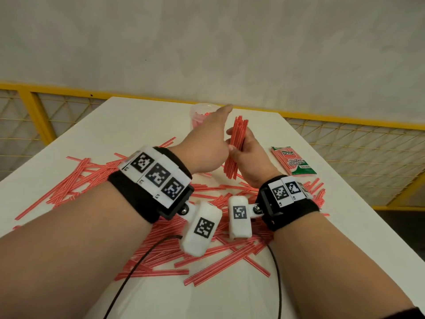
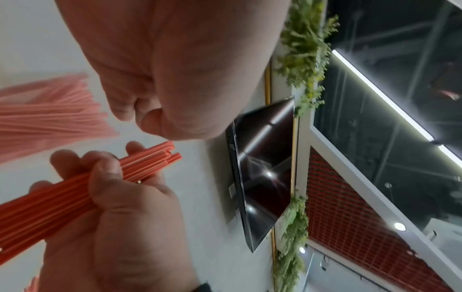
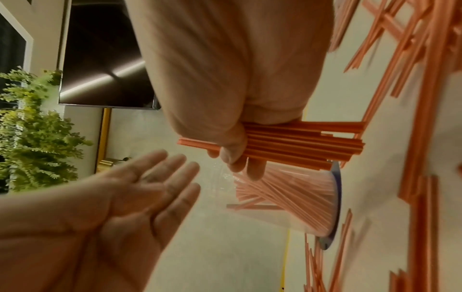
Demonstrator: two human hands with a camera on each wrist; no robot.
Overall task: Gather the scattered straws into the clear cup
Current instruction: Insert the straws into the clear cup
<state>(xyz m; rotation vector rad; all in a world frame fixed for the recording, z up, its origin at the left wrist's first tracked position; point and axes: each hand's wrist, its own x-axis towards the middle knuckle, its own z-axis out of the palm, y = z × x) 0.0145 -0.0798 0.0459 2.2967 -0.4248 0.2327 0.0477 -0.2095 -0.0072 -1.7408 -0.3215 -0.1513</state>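
Note:
A bundle of red straws (image 1: 236, 143) stands upright in my right hand (image 1: 249, 157), whose fingers are curled round its middle above the white table (image 1: 138, 125). In the right wrist view the bundle (image 3: 300, 142) lies just above the clear cup (image 3: 287, 201), which holds several straws. My left hand (image 1: 207, 143) is flat with straight fingers (image 3: 160, 177), empty, beside the bundle and partly covering the cup (image 1: 199, 116). Scattered straws (image 1: 207, 249) lie in a wide heap under both wrists.
A green and red straw packet (image 1: 293, 161) lies at the right of the table. Black cables (image 1: 138, 268) run from the wrist cameras towards me. A yellow mesh railing (image 1: 30, 104) borders the table's far and side edges.

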